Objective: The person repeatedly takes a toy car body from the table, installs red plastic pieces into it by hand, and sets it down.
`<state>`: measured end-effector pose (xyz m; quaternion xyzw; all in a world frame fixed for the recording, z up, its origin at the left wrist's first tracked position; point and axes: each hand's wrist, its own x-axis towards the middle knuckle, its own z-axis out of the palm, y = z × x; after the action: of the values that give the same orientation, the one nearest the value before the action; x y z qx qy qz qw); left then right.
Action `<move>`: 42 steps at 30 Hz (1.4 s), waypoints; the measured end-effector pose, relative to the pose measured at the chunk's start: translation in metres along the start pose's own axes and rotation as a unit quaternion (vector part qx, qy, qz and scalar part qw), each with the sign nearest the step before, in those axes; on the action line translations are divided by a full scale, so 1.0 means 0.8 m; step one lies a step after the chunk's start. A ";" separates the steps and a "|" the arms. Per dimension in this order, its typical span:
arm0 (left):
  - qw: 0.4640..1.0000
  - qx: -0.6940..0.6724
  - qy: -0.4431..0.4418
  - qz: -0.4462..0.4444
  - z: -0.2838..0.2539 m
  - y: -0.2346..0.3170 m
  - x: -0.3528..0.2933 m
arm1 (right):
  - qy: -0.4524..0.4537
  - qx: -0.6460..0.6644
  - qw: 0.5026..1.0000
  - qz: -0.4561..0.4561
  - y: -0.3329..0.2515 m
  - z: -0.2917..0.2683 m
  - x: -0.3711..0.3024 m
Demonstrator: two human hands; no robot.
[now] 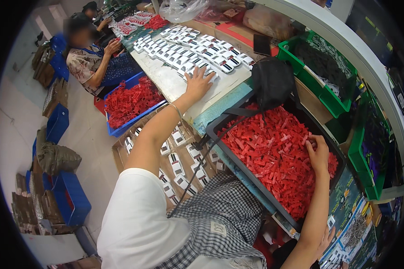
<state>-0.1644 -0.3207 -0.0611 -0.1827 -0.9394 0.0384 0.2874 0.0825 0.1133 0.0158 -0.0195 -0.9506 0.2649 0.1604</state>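
Observation:
My left hand (198,85) reaches to the worktable with its fingers spread over the near end of the rows of white toy car bodies (179,51). Its fingertips rest on or just above the closest bodies; it grips none of them. At the right, my right hand (318,154) dips into a black tray (274,202) heaped with small red plastic pieces (269,157). Thumb and fingers are curled together at the heap, seemingly round one red piece, though the fingers partly hide it.
A carton (119,154) of white car bodies and a blue crate (116,133) of red parts stand at left. A black bag (274,83) overhangs the tray. Green bins (345,105) line the right. A co-worker's hand (326,242) is at lower right; another person (92,67) sits far left.

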 end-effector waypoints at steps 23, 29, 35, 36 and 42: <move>0.741 -0.425 0.119 0.506 -0.307 0.380 0.098 | 0.016 0.021 0.991 -0.135 -0.001 0.010 0.002; 0.406 -0.524 -0.069 0.746 -0.357 0.663 -0.042 | 0.038 0.019 0.993 -0.109 0.009 -0.008 -0.012; 0.365 -0.246 -0.117 0.890 -0.314 0.746 -0.117 | 0.087 0.138 0.978 -0.128 0.032 0.019 -0.036; 0.363 -0.246 -0.108 0.892 -0.310 0.750 -0.117 | 0.032 0.135 0.988 -0.072 0.034 0.022 -0.029; 0.452 -0.430 -0.172 0.762 -0.300 0.736 -0.090 | 0.009 -0.030 0.994 -0.104 0.007 0.012 -0.010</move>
<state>0.2126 0.1927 -0.0037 -0.9158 -0.3514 -0.1358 -0.1393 0.0871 0.1124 0.0030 0.0724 -0.9536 0.2175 0.1950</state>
